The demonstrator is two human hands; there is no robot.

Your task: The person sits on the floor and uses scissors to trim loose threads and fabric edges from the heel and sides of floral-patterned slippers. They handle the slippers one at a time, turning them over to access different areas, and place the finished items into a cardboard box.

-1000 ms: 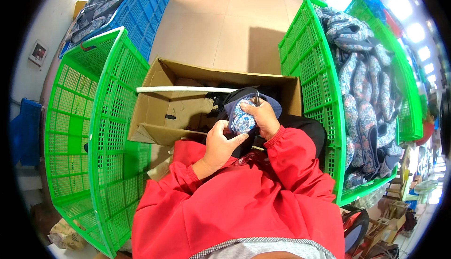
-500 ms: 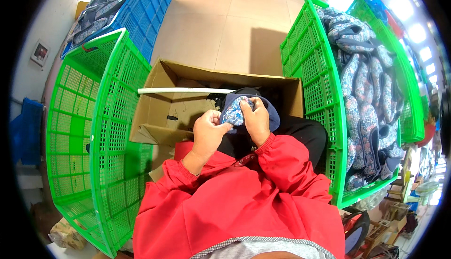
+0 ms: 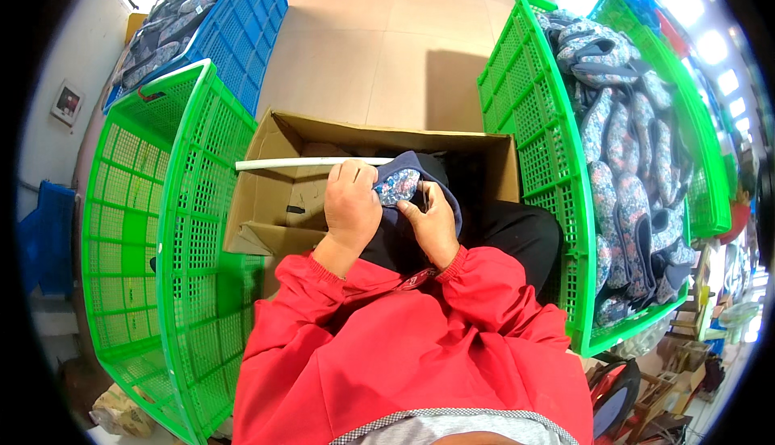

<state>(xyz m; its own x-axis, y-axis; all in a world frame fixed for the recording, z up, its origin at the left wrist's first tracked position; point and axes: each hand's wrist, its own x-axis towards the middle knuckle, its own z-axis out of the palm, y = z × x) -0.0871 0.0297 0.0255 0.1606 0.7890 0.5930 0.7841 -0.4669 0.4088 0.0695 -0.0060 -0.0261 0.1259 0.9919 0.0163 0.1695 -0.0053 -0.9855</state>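
Between my two hands, over my lap, is a fabric slipper (image 3: 399, 187) with a blue-and-white floral face and a dark navy part curving around it. My left hand (image 3: 352, 201) grips its left edge, fingers curled away from me. On the other side, my right hand (image 3: 434, 221) pinches the lower right edge between thumb and fingers. The fingertips of both hands are partly hidden by the cloth. Just beyond lies an open cardboard box (image 3: 502, 164), with a white rod (image 3: 299, 162) across it; the slipper and my left hand cover the rod's right end.
A green crate (image 3: 529, 110) heaped with floral slippers (image 3: 622, 146) stands close on my right, with another green crate (image 3: 701, 154) behind it. To my left is a green mesh crate (image 3: 194, 227). A blue crate (image 3: 252, 41) of similar pieces stands beyond it.
My left hand has moved up and turned over the slipper's left edge. My right thumb has shifted down from the top of the floral face to its lower right edge, and the slipper has tilted.
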